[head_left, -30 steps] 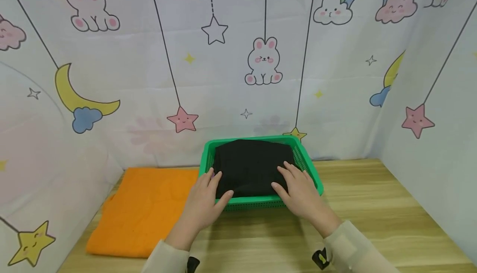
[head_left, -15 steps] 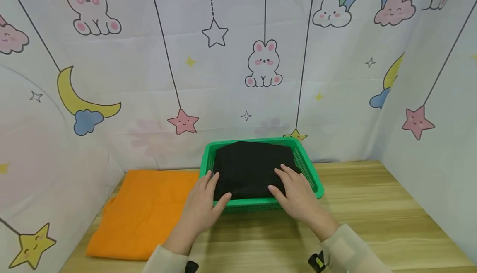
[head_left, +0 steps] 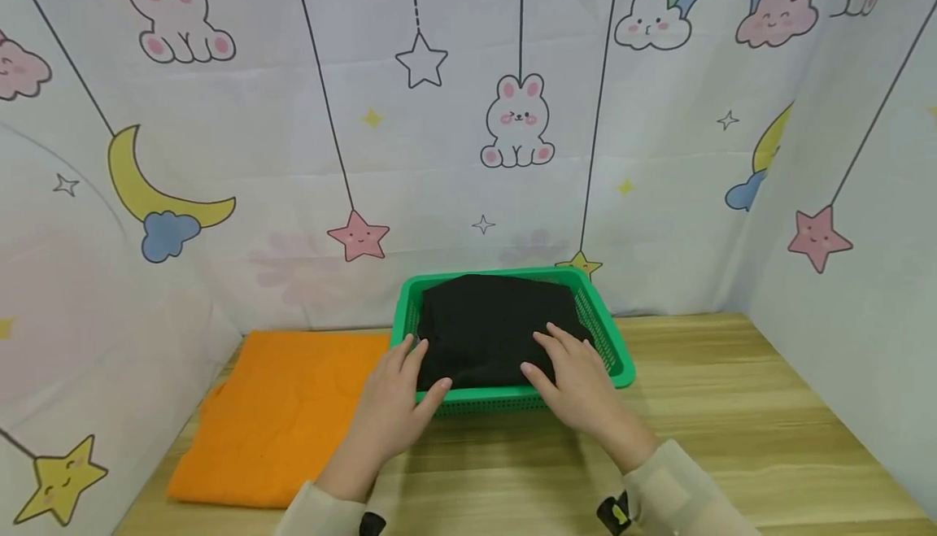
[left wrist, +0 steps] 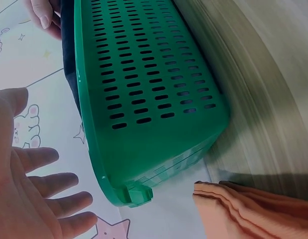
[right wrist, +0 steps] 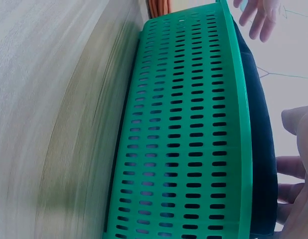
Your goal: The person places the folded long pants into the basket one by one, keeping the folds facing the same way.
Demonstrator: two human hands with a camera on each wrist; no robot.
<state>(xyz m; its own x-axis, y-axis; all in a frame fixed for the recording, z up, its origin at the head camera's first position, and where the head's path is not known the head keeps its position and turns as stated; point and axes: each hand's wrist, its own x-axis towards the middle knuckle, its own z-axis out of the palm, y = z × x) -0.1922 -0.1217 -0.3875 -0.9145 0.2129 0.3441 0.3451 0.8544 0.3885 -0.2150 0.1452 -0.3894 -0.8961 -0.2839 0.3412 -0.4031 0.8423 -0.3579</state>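
A folded black cloth (head_left: 490,329) fills the green plastic basket (head_left: 523,396), rising a little above its rim in the right wrist view. Over the basket's front left corner is my left hand (head_left: 394,398), fingers spread and holding nothing. The left wrist view shows that hand (left wrist: 39,194) palm-side, apart from the basket wall (left wrist: 139,74). My right hand (head_left: 574,377) is above the cloth's front right part, its fingers loosely spread. From the right wrist, its fingertips (right wrist: 289,191) are right beside the black cloth (right wrist: 261,149), partly behind it.
A folded orange cloth (head_left: 285,414) lies on the wooden table (head_left: 717,422) just left of the basket, its layered edge (left wrist: 243,209) visible from the left wrist. A white cartoon-printed curtain (head_left: 439,170) stands right behind the basket, with side panels at left and right.
Both hands have drifted slightly left, the right one a bit more and a little toward me. Basket, black cloth and orange cloth stay in place.
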